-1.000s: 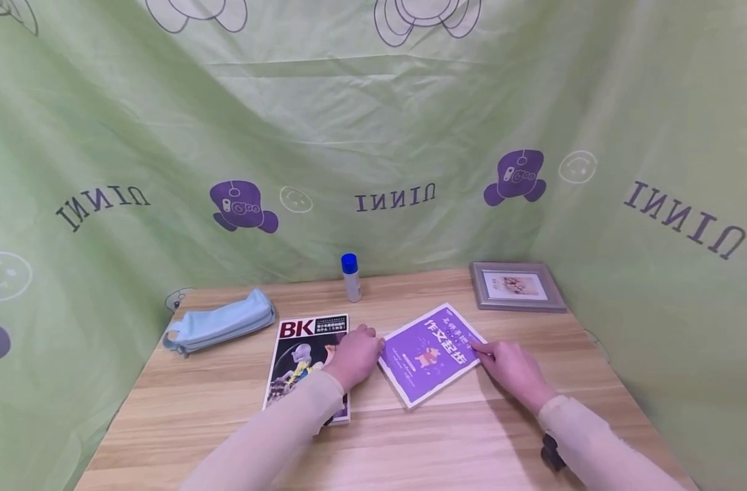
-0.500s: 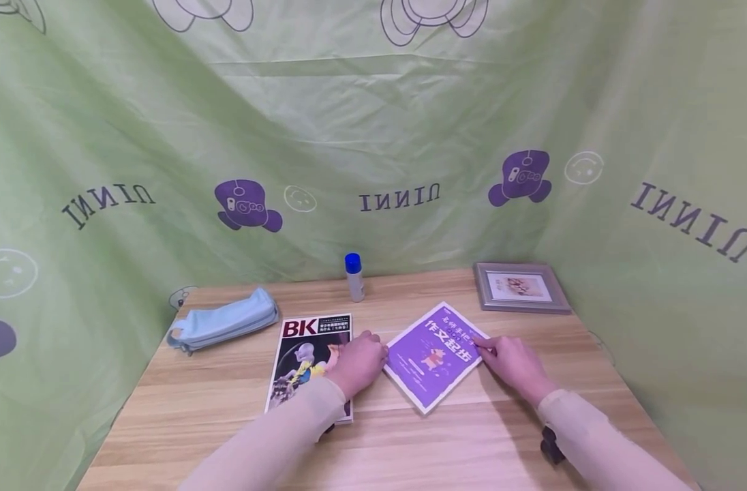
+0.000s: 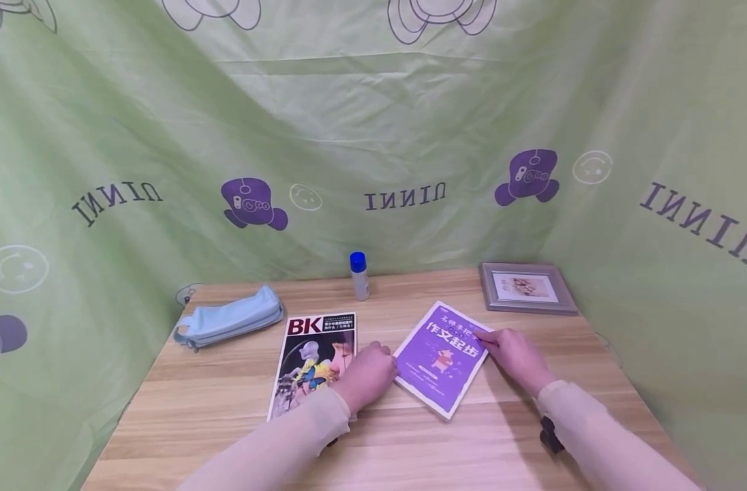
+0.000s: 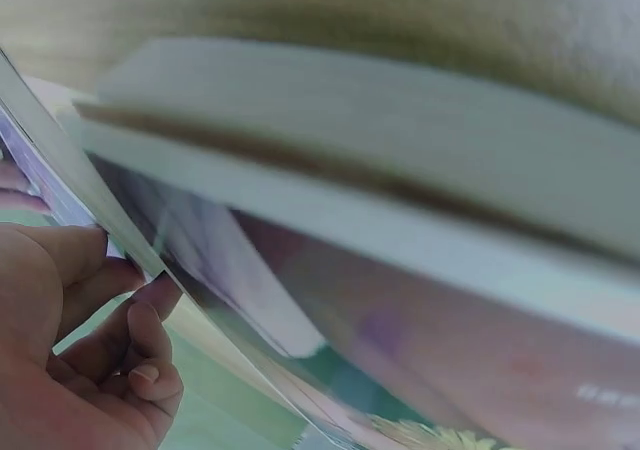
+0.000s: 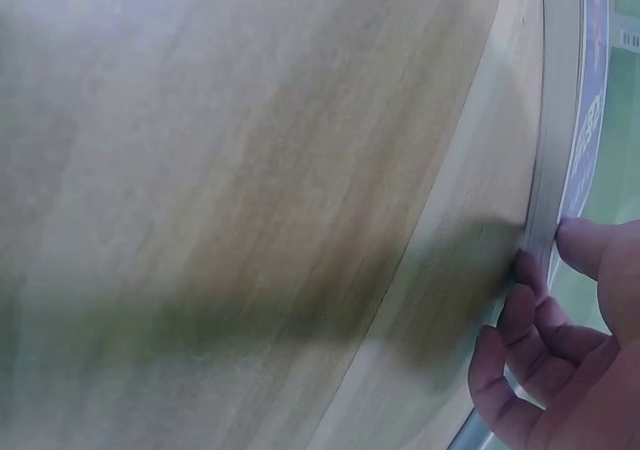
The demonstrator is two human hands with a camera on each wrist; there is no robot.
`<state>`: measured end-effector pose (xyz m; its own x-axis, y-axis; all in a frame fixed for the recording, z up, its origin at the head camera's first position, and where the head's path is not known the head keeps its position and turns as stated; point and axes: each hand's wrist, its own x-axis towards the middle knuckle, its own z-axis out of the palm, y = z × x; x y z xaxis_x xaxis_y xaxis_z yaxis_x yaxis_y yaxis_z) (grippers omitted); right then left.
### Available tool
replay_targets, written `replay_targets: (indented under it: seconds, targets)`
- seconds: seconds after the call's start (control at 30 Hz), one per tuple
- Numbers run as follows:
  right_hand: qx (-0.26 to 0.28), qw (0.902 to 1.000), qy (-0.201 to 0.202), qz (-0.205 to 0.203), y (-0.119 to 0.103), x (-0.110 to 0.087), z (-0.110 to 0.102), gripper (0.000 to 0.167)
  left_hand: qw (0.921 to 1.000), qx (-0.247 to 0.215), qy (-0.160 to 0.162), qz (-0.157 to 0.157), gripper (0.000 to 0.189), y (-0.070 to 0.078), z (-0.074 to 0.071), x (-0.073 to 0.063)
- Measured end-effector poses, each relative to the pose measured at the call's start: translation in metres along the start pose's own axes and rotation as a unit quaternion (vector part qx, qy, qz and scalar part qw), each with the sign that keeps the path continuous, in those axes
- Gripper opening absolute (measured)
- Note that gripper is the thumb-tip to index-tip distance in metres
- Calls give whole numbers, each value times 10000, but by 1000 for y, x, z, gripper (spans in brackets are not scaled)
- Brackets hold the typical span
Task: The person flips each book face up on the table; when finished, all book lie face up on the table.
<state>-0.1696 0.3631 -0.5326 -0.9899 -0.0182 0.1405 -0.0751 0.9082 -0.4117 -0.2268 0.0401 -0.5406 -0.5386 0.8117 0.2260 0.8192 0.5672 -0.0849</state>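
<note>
A purple book (image 3: 442,358) with white lettering and a cartoon figure on its cover lies turned at an angle on the wooden table, in the head view. My left hand (image 3: 369,375) pinches its left edge and reaches across the BK magazine (image 3: 309,361), whose lower right part the arm hides. On the opposite edge, my right hand (image 3: 519,358) grips the book, thumb on the cover. The right wrist view shows that thumb above and the fingers curled at the page edge. In the left wrist view, the magazine's blurred pages fill much of the foreground.
A light blue pouch (image 3: 232,317) lies at the table's back left. Behind the books stands a bottle with a blue cap (image 3: 359,276). A grey picture frame (image 3: 527,289) lies at the back right. Green printed cloth (image 3: 324,123) hangs around the table.
Between both hands, the purple book has turned counterclockwise: its top corner swung left and its bottom corner right. The whole head view has shifted slightly.
</note>
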Motion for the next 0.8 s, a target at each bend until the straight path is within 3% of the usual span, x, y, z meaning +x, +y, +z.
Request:
replay_targets:
  seconds: [0.23, 0.53, 0.8]
  targets:
    - [-172, 9997, 96, -116, -1, 8, 1, 29, 9990, 295, 130, 294, 17, 13, -3, -5]
    - [-327, 9995, -21, -10, 1, 16, 3, 31, 9990, 129, 89, 424, 19, 31, -6, -10]
    - [-221, 9997, -120, 51, -2, 26, 4, 32, 9971, 186, 309, 670, 18, 40, -9, -13]
